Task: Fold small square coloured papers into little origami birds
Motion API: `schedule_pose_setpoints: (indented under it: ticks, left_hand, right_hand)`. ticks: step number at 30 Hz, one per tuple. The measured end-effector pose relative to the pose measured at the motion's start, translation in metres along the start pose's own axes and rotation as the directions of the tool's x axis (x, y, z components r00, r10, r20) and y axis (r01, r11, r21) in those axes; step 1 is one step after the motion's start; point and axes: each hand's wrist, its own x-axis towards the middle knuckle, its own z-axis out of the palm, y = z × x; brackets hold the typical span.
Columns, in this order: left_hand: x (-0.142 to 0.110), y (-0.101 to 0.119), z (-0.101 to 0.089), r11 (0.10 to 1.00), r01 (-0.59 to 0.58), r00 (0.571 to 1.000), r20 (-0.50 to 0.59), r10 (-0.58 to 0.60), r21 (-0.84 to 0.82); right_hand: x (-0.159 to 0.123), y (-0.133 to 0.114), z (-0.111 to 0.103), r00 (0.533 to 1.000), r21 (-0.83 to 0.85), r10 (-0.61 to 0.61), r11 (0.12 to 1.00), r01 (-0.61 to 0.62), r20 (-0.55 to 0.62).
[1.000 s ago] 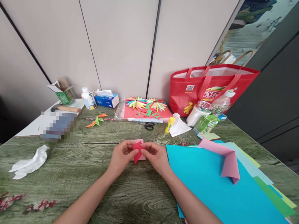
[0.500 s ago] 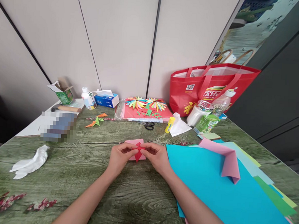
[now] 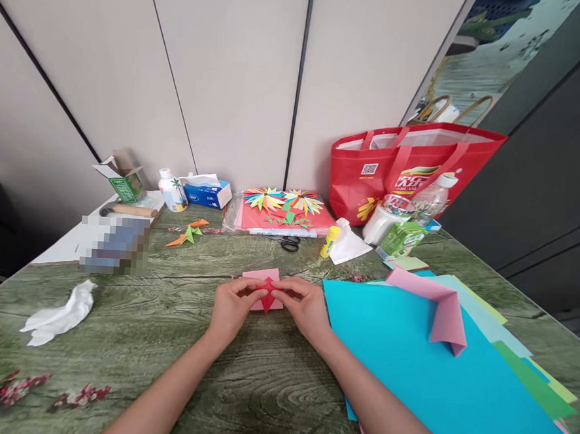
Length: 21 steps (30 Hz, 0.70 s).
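Note:
A small red folded paper piece (image 3: pixel 267 297), pointed at top and bottom, is pinched between my two hands. My left hand (image 3: pixel 235 305) grips its left side with thumb and index finger. On the other side, my right hand (image 3: pixel 304 304) pinches the right edge the same way. Beneath the red piece lies a pink paper square (image 3: pixel 261 273), partly covered by my fingers. Just beyond the hands are a yellow glue stick (image 3: pixel 330 242) and black-handled scissors (image 3: pixel 290 243).
Coloured paper sheets (image 3: pixel 399 361) spread over the right side, with a folded pink strip (image 3: pixel 448 318) on top. A red bag (image 3: pixel 365 182), a tissue box (image 3: pixel 207 193) and a bottle (image 3: pixel 172 190) stand at the back. Crumpled tissue (image 3: pixel 60 317) and orange-green folded paper (image 3: pixel 188 235) lie left.
Very little differs. Both hands keep their pinch on the red folded paper, with only a slight shift of the fingers and of the whole view.

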Motion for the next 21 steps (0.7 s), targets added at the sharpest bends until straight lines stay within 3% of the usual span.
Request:
schedule_pose_setpoints:
  ticks: [5, 12, 17, 21]
  left_hand:
    - [-0.0023, -0.0015, -0.0012, 0.972, -0.153, 0.988, 0.029, 0.151, 0.177]
    - [-0.0043, 0.0019, -0.0018, 0.862, -0.362, 0.932, 0.107, 0.348, 0.354]
    - [-0.0066, -0.0022, -0.0009, 0.836, -0.432, 0.9, 0.106, 0.422, 0.339]
    - [-0.01, -0.0019, 0.001, 0.8, -0.519, 0.85, 0.087, 0.519, 0.3]
  right_hand:
    - [-0.0009, -0.0022, -0.0008, 0.997, -0.065, -0.076, 0.995, 0.076, 0.011]
    - [-0.0033, -0.0057, -0.0006, 0.995, -0.191, -0.1, 0.976, 0.103, 0.03]
    - [-0.0019, -0.0018, 0.0031, 0.999, 0.047, -0.001, 0.999, 0.0, 0.036]
    - [0.001, -0.0045, 0.0027, 0.999, 0.148, -0.021, 0.989, 0.026, -0.038]
